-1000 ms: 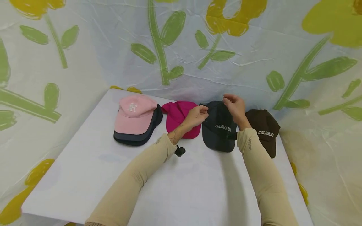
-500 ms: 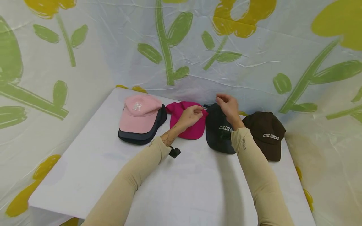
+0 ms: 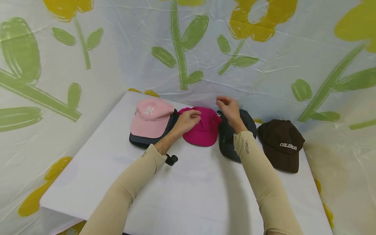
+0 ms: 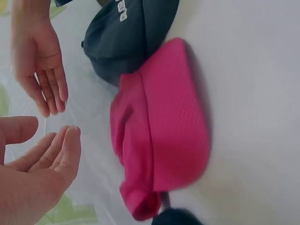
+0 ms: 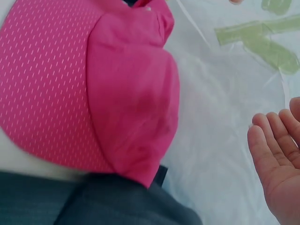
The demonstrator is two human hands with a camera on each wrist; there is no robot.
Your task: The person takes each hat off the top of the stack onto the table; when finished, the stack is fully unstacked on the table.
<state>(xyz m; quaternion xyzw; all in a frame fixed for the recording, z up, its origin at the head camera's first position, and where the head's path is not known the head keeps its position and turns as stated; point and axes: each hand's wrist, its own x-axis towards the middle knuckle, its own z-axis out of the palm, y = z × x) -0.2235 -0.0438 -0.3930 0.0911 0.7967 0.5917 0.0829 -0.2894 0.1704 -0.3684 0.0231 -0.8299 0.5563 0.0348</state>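
Note:
A crumpled magenta baseball cap (image 3: pixel 207 135) lies mid-row on the white table, brim toward me. My left hand (image 3: pixel 186 122) hovers over its left side, fingers relaxed and holding nothing. Above the dark Colorado cap (image 3: pixel 248 120) is my right hand (image 3: pixel 230 111), its fingers loosely bent with nothing in them; the forearm hides that cap's lettering in the head view. In the left wrist view the magenta cap (image 4: pixel 173 117) overlaps the dark cap (image 4: pixel 117 42), and both palms face each other. The right wrist view shows the right hand (image 5: pixel 281 159) apart from the magenta crown.
Left of the magenta cap, a pink cap (image 3: pixel 151 122) sits stacked on dark headwear (image 3: pixel 141 140). A brown Colorado cap (image 3: pixel 279 143) lies near the table's right edge. Behind the row rises a flower-printed sheet (image 3: pixel 129 49). The white table (image 3: pixel 182 195) extends toward me.
Both hands have moved left along the row, the left from between the magenta and dark caps to over the magenta one. The head view has turned left; the caps stay in place.

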